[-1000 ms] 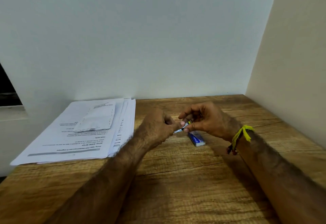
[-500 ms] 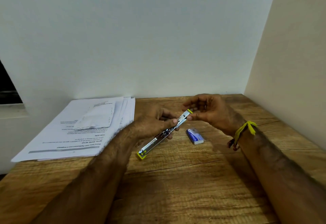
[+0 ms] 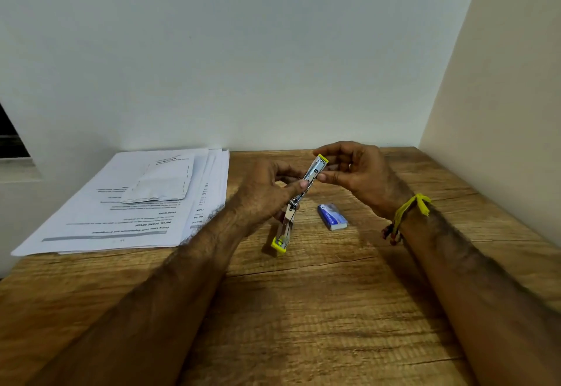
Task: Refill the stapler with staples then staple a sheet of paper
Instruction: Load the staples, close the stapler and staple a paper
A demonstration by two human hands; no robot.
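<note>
A small metal stapler (image 3: 292, 213) with yellow ends is swung fully open into one long strip, held above the wooden desk (image 3: 303, 309). My left hand (image 3: 267, 194) grips its middle, thumb on the top. My right hand (image 3: 355, 170) pinches the far yellow end between thumb and fingers. The near yellow end hangs free, pointing at me. A small blue and white staple box (image 3: 332, 216) lies on the desk just right of the stapler. A stack of printed paper sheets (image 3: 136, 209) lies at the left.
A folded white slip (image 3: 161, 183) lies on top of the paper stack. White walls close the desk at the back and at the right. A yellow thread band is tied round my right wrist (image 3: 406, 212).
The stapler, closed between both hands a second ago, has been swung open into a long strip. Both hands rose slightly, and the staple box is now fully in view.
</note>
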